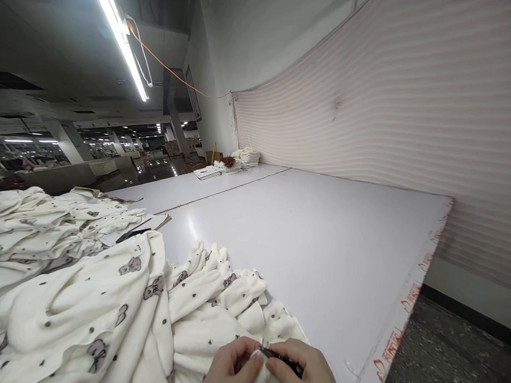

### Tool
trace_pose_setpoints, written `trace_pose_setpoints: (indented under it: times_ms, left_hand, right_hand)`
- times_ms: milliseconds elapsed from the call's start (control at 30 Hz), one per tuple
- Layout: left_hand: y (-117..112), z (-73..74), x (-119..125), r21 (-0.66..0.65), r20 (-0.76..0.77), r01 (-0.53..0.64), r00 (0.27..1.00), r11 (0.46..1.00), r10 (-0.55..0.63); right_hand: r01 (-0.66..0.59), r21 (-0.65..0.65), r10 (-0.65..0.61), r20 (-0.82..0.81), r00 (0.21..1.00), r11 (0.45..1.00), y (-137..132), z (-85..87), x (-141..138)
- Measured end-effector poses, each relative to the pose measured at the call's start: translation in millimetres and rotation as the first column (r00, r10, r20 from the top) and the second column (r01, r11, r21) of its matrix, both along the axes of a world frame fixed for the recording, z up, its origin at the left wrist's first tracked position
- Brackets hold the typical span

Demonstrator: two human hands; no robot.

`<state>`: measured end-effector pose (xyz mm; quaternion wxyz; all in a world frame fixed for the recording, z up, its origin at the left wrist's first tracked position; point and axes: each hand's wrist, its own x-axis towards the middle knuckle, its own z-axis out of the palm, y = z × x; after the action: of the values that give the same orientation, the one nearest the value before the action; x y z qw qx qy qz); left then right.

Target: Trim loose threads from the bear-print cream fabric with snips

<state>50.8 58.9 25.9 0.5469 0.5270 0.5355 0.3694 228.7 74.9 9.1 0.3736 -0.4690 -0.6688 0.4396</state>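
Left hand [230, 366], bottom centre, pinches white printed fabric [208, 334]; beside it, the right hand [307, 364] is closed around a small dark tool [286, 360]. Printed garments [75, 309] heap across lower left. Beyond, a white tabletop [307, 229] spans the middle, folded stacks [246, 157] just above centre.

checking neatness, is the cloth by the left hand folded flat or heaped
Heaped: the cloth lies in loose, uneven, overlapping folds.

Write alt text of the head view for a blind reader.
The left hand pinches white cloth beside the right hand, which holds a dark object. Printed garments are heaped at left on a table, with a striped sheet hanging at right.
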Motion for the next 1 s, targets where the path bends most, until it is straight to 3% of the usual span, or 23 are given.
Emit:
trace_pose_setpoints:
  times_ms: [100, 233, 300, 400, 500, 567, 600, 700, 767, 833, 900, 967, 1000]
  left_hand:
    - [2, -13.1, -3, 0.022, -0.011, -0.006, 1.0, 1.0, 0.006]
    - [2, -23.5, -4, 0.03, 0.191, -0.068, 0.98, 0.997, 0.061]
    - [1, -22.4, -2, 0.037, 0.25, -0.073, 0.966, 0.997, 0.062]
    - [2, -16.4, 0, 0.068, 0.223, -0.083, 0.973, 0.994, 0.066]
    - [3, -11.6, 2, 0.065, 0.181, -0.107, 0.979, 0.992, 0.094]
    - [2, -11.3, 6, 0.057, 0.131, -0.121, 0.985, 0.991, 0.112]
    - [1, -11.6, 9, 0.063, 0.101, -0.123, 0.988, 0.99, 0.117]
    - [-4, -9.4, 15, 0.158, -0.046, -0.136, 0.988, 0.978, 0.144]
    - [-9, -0.8, 13, 0.25, -0.097, -0.203, 0.968, 0.947, 0.233]
    - [-12, 14.4, 4, 0.199, 0.019, -0.367, 0.928, 0.909, 0.371]
    - [-12, 31.7, -9, 0.003, 0.172, -0.515, 0.844, 0.857, 0.507]
    - [-10, 44.5, -20, -0.095, 0.14, -0.53, 0.831, 0.843, 0.538]
    - [-9, 47.3, -24, -0.054, 0.037, -0.464, 0.884, 0.884, 0.466]
  right_hand:
    - [0.037, -0.04, -0.041, -0.127, 0.991, 0.999, 1, -5.9, 3]
    - [0.11, -0.156, -0.16, -0.352, 0.922, 0.982, 1, -16.2, -4]
    - [0.109, -0.116, -0.145, -0.377, 0.915, 0.987, 2, -16.2, -11]
    - [0.118, -0.047, -0.127, -0.383, 0.915, 0.992, 6, -10.1, -15]
    - [0.204, -0.243, -0.307, -0.541, 0.783, 0.948, 9, -6.1, -7]
    - [0.253, -0.299, -0.385, -0.577, 0.72, 0.92, 7, -8.5, -2]
    - [0.271, -0.258, -0.372, -0.562, 0.739, 0.927, 6, -11.0, -1]
    - [0.197, -0.02, -0.19, -0.373, 0.908, 0.98, 3, -20.2, -2]
    - [0.136, 0.022, -0.13, -0.19, 0.973, 0.99, 7, -25.5, 1]
    - [0.171, -0.019, -0.172, -0.064, 0.983, 0.985, 17, -29.8, 11]
    - [0.249, -0.027, -0.249, 0.031, 0.968, 0.968, 29, -34.1, 24]
    - [0.284, -0.006, -0.281, 0.128, 0.951, 0.959, 39, -38.6, 33]
    - [0.286, 0.004, -0.282, 0.173, 0.944, 0.958, 42, -40.6, 35]
